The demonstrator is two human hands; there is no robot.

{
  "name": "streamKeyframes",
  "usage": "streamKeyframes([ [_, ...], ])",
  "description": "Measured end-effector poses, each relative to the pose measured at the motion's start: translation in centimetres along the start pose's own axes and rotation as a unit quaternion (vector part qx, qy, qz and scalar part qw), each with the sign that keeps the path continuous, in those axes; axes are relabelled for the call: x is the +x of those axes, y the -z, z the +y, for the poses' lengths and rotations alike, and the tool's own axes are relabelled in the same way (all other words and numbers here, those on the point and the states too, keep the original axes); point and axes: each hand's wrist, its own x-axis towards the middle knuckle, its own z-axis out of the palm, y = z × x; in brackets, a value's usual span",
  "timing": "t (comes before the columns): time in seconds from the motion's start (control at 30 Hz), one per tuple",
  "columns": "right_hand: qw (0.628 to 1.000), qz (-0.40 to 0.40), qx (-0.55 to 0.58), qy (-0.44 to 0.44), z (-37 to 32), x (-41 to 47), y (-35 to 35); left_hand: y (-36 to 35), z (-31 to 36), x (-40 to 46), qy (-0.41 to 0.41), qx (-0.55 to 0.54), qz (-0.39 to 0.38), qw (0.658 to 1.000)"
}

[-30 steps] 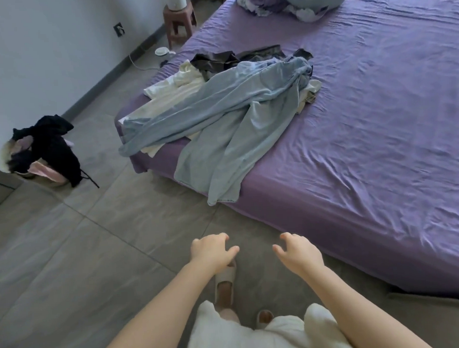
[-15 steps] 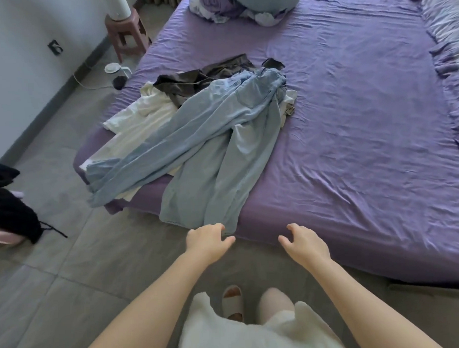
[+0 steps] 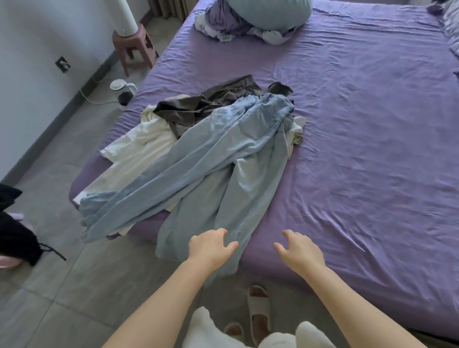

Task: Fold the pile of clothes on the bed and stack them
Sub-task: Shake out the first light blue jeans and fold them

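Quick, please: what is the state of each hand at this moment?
Left hand: open, fingers loosely curled, holding nothing, over the jeans.
Right hand: open, fingers relaxed, holding nothing, over the bed edge.

clothes heaped at the bed's corner

pale blue jeans sprawl unfolded on top, legs spilling over the purple bed edge. beneath lie a crumpled dark grey garment and a white garment.

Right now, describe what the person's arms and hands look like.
Both arms are bare to the frame's edge: no sleeves, gloves, watch or rings visible on the left hand or right hand. A white garment shows at the bottom, above grey slippers.
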Motion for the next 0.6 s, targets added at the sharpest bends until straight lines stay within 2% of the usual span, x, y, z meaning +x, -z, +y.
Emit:
streamKeyframes([
  [0.33,0.999,0.012,0.002,0.030,-3.3,7.9,5.1,5.9,-0.4,5.2,0.026,-0.005,0.007,1.000],
  [0.6,0.998,0.042,0.030,-0.018,-8.2,15.0,7.7,13.0,-2.7,14.1,-0.023,0.022,0.017,0.999],
])
